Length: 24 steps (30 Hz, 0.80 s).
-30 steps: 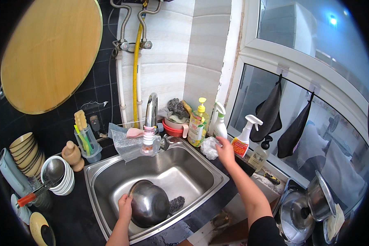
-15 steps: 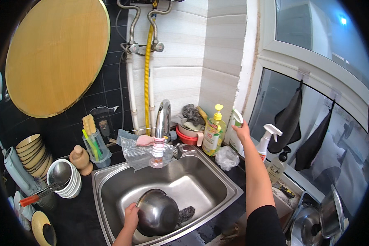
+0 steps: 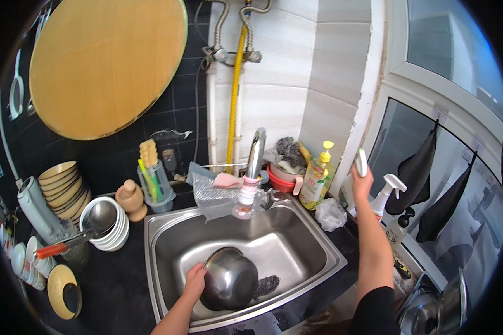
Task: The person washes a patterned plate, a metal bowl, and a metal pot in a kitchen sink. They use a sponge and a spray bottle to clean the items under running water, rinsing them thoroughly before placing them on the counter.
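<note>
My left hand point(image 3: 194, 283) is closed on the rim of a shiny metal bowl point(image 3: 230, 278), which tilts with its outer side up inside the steel sink point(image 3: 296, 268). Beside the bowl in the basin lies a dark steel-wool scrubber point(image 3: 267, 286). On the right, my right hand point(image 3: 362, 181) wraps round the neck of a spray bottle point(image 3: 361, 162) with a white and green trigger head. Hand and forearm hide much of its body. Nearby stand a yellow-pump dish soap bottle point(image 3: 317, 177) and a second white spray bottle point(image 3: 387, 195).
The chrome faucet point(image 3: 256, 153) rises behind the sink. A crumpled plastic bag point(image 3: 331, 215) sits at the sink's right corner. Stacked white bowls point(image 3: 110, 241) with a ladle, a wooden pestle point(image 3: 131, 200) and a utensil holder point(image 3: 161, 190) line the left. Pot lids point(image 3: 422, 312) lean at lower right.
The whole view has shifted, so the scene sits further right. My right hand has drawn the spray bottle away from the dish soap, toward the window side. My left hand keeps hold of the bowl.
</note>
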Each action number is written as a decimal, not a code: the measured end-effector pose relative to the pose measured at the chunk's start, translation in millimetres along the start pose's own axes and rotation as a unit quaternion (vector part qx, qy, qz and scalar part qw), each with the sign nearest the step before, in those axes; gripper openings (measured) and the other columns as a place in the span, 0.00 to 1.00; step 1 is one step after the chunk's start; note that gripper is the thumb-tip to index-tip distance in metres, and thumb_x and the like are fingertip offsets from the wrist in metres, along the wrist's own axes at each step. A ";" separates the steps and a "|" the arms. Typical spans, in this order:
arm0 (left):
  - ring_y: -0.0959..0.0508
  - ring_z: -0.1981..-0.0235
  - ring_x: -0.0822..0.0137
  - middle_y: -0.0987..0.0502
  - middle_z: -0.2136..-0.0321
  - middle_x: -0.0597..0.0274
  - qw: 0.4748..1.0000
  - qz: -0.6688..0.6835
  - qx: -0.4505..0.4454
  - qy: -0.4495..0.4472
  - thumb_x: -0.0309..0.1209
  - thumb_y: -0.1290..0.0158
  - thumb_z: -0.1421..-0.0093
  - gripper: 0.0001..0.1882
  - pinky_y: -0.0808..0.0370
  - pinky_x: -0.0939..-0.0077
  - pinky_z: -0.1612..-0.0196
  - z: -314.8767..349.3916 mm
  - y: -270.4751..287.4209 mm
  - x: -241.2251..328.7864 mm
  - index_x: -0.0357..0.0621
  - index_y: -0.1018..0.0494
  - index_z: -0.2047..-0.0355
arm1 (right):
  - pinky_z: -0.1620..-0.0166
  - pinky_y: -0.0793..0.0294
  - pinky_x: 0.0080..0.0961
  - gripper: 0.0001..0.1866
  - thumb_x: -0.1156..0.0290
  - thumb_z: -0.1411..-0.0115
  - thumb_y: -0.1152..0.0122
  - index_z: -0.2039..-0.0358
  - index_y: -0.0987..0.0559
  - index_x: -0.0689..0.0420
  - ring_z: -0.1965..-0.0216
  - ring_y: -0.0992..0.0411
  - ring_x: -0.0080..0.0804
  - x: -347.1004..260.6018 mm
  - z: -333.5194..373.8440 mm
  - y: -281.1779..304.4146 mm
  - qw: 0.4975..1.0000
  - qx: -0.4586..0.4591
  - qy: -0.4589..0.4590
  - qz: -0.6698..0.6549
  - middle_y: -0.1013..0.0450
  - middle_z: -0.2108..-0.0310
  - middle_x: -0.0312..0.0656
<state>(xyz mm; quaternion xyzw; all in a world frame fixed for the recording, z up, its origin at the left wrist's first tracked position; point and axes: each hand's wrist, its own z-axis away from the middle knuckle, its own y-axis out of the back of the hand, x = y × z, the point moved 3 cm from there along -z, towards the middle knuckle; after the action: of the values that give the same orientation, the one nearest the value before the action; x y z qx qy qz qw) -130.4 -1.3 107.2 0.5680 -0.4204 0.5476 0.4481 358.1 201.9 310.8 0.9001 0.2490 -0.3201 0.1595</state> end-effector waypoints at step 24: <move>0.29 0.71 0.76 0.25 0.72 0.66 0.988 0.108 -0.051 0.101 0.43 0.52 0.42 0.19 0.31 0.81 0.65 -1.9 -2.8 -6.3 0.37 0.27 0.64 | 0.68 0.32 0.15 0.17 0.80 0.56 0.45 0.62 0.25 0.61 0.72 0.32 0.17 -198.7 198.6 35.6 0.806 -0.533 -0.079 -0.244 0.26 0.68 0.35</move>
<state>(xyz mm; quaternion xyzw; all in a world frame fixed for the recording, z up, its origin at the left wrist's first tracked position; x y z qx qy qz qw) -128.4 1.2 100.8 0.4375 -0.4589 0.6252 0.4552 145.7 15.1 297.8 0.5549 0.5781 -0.2354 0.5500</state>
